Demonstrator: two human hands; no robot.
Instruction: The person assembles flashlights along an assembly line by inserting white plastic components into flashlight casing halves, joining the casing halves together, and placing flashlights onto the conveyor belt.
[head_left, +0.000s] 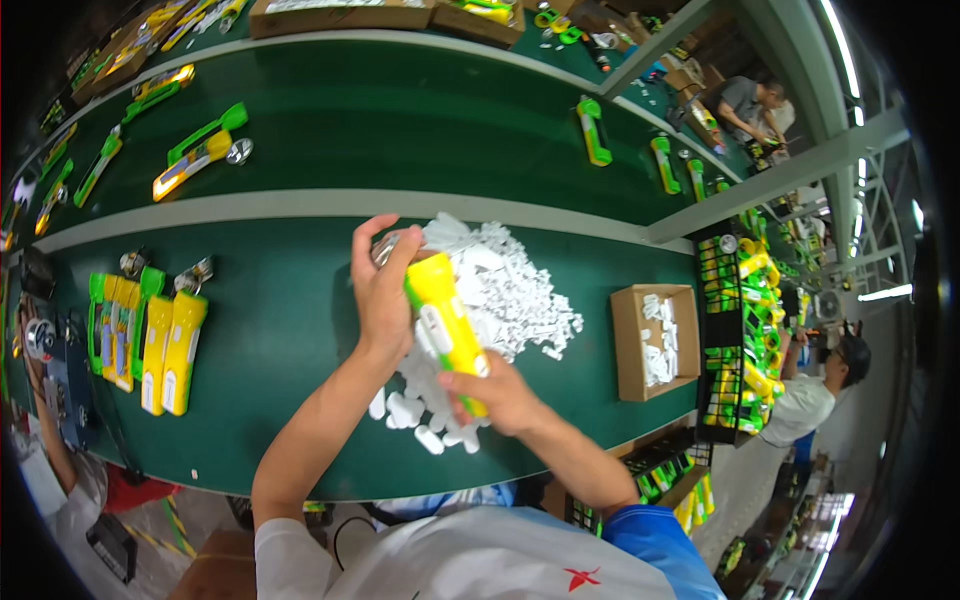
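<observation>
A yellow flashlight housing [448, 318] with a white piece on its side is held at a slant over the bench. My right hand [500, 393] grips its lower end. My left hand [385, 295] is up by the wide head of the housing, its thumb and fingers curled round a shiny silver reflector [384, 250], mostly hidden by the fingers. Beneath and beyond both hands spreads a heap of small white plastic parts [510, 290]. Larger white oval pieces [405, 408] lie close to the right hand.
Yellow and green housings [172, 350] stand in a row at left. A cardboard box [627, 345] with white parts sits at right, beside black crates [722, 350] full of flashlights. Behind a grey rail, a green conveyor belt [380, 120] carries flashlight parts. Other people work at both sides.
</observation>
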